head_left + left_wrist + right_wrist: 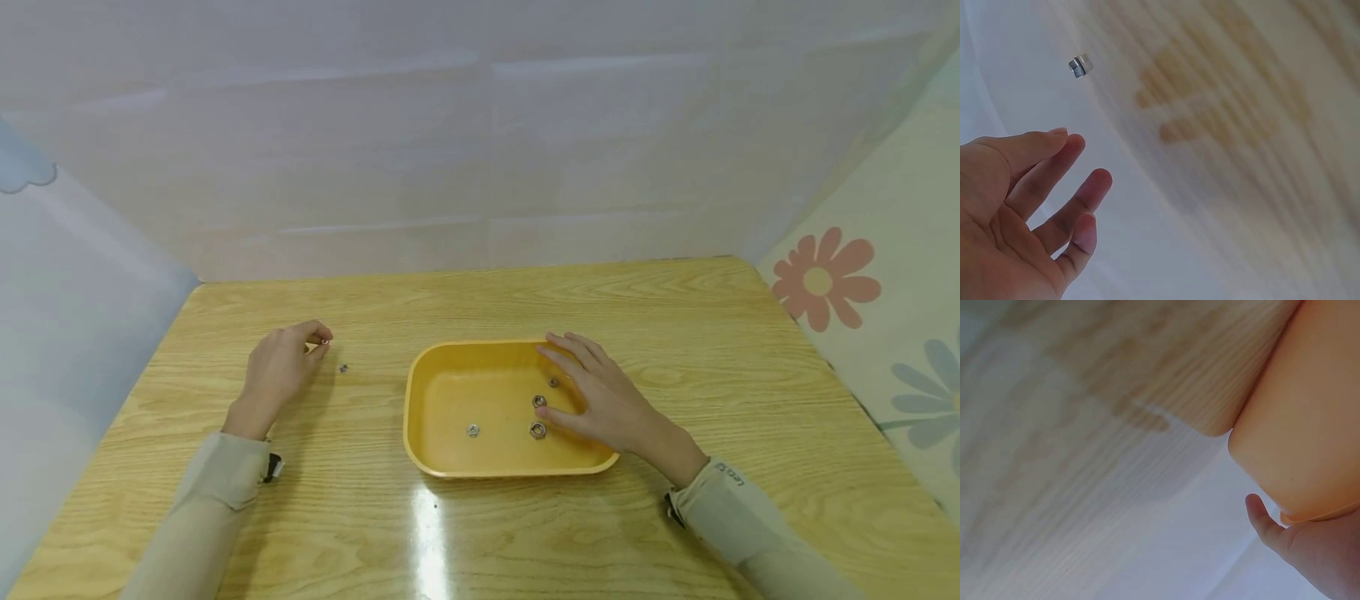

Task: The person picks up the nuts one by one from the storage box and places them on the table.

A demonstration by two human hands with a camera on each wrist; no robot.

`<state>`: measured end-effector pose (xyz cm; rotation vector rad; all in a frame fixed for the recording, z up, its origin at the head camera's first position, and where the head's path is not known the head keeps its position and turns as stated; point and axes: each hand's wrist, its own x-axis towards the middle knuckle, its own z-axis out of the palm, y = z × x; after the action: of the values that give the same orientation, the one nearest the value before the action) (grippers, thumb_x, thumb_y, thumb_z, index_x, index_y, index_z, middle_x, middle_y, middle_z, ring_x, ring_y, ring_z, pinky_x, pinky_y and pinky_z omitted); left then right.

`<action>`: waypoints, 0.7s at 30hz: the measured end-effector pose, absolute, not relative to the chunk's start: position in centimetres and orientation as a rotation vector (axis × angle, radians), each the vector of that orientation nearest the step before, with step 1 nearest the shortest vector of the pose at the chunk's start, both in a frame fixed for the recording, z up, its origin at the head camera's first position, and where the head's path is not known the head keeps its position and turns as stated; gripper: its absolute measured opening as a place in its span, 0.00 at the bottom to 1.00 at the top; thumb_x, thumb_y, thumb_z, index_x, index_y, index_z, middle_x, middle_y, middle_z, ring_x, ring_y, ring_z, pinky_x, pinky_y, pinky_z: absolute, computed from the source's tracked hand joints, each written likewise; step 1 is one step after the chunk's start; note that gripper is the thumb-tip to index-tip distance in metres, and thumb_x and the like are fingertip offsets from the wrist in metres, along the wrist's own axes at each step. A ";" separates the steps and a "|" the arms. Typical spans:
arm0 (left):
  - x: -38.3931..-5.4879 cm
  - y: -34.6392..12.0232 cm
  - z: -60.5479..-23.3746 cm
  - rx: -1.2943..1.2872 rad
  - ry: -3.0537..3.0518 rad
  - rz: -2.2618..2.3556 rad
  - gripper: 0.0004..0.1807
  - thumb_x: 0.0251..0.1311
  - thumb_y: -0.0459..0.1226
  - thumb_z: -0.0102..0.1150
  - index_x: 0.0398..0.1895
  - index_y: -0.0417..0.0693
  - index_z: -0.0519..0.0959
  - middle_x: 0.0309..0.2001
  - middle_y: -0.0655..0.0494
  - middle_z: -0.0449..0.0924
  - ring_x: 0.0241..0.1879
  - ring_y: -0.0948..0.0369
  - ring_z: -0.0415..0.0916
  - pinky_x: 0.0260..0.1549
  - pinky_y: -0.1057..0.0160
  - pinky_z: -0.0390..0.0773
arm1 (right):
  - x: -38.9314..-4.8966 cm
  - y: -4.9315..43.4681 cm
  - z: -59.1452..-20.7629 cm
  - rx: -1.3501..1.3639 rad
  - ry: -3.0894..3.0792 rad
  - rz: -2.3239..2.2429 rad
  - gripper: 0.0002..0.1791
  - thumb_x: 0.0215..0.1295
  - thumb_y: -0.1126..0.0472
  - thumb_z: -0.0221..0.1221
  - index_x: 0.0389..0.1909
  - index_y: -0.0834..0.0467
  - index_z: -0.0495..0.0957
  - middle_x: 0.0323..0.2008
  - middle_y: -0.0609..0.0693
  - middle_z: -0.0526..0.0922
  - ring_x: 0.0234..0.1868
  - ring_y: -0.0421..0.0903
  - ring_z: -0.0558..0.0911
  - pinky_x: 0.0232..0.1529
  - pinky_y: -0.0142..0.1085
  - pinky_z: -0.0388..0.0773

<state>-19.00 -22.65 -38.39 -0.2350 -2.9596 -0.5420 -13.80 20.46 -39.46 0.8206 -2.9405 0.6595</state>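
While left fingers [315,326] pinch a nut [326,342], the tray's [501,404] length runs sideways.

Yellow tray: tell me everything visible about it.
The yellow tray is a shallow, open rectangle with rounded corners, raised walls and a narrow rim; it looks like smooth plastic. It sits upright on the wooden table, around mid-width. Four metal nuts show inside, spread apart. The right hand hangs over its right end; whether it touches the rim is unclear.

From here I make out small dark lettering [729,473] on the right sleeve [757,525], seemingly "Lets"; the rest is too small to read.
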 end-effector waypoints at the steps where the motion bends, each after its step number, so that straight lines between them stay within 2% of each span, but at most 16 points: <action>1: -19.0 -22.7 -38.4 -0.232 -2.964 -0.543 0.09 0.66 0.33 0.59 0.46 0.43 0.83 0.45 0.39 0.86 0.23 0.52 0.80 0.15 0.64 0.67 | -13.8 20.5 -39.5 0.822 -2.939 0.657 0.45 0.61 0.38 0.64 0.75 0.54 0.61 0.77 0.55 0.57 0.77 0.60 0.53 0.72 0.64 0.54; 5: -19.1 -22.6 -38.3 -0.220 -2.984 -0.549 0.09 0.67 0.33 0.58 0.47 0.42 0.82 0.46 0.38 0.86 0.12 0.61 0.67 0.11 0.65 0.60 | -13.8 20.4 -39.4 0.827 -2.931 0.649 0.45 0.62 0.39 0.63 0.74 0.55 0.61 0.77 0.55 0.57 0.77 0.60 0.53 0.72 0.63 0.54; 8: -19.1 -22.6 -38.3 -0.210 -2.994 -0.544 0.09 0.67 0.32 0.58 0.46 0.42 0.82 0.46 0.37 0.86 0.12 0.62 0.65 0.11 0.65 0.61 | -13.8 20.4 -39.3 0.831 -2.929 0.654 0.45 0.62 0.39 0.64 0.74 0.55 0.61 0.77 0.55 0.57 0.77 0.60 0.53 0.72 0.63 0.55; 11: -19.1 -22.7 -38.3 -0.204 -3.006 -0.543 0.08 0.66 0.32 0.58 0.45 0.42 0.81 0.45 0.37 0.86 0.15 0.60 0.71 0.12 0.64 0.62 | -13.8 20.5 -39.3 0.831 -2.931 0.657 0.45 0.61 0.39 0.64 0.74 0.56 0.61 0.77 0.55 0.57 0.77 0.61 0.53 0.72 0.63 0.55; 16: -19.1 -22.8 -38.3 -0.206 -3.034 -0.546 0.07 0.65 0.33 0.61 0.44 0.42 0.82 0.45 0.37 0.86 0.27 0.51 0.82 0.14 0.64 0.66 | -13.8 20.5 -39.2 0.829 -2.937 0.660 0.45 0.62 0.39 0.64 0.74 0.56 0.61 0.77 0.55 0.57 0.77 0.60 0.53 0.72 0.63 0.55; 21: -19.0 -23.0 -38.1 -0.188 -3.064 -0.544 0.09 0.65 0.34 0.62 0.46 0.43 0.83 0.46 0.39 0.86 0.35 0.46 0.83 0.16 0.64 0.68 | -13.7 20.5 -39.2 0.830 -2.938 0.659 0.45 0.62 0.39 0.63 0.74 0.55 0.61 0.77 0.55 0.57 0.77 0.60 0.53 0.72 0.63 0.55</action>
<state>-18.95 -22.98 -38.13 -0.1884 -3.0640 -0.5442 -13.70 20.47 -39.24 0.8304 -2.9375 0.6588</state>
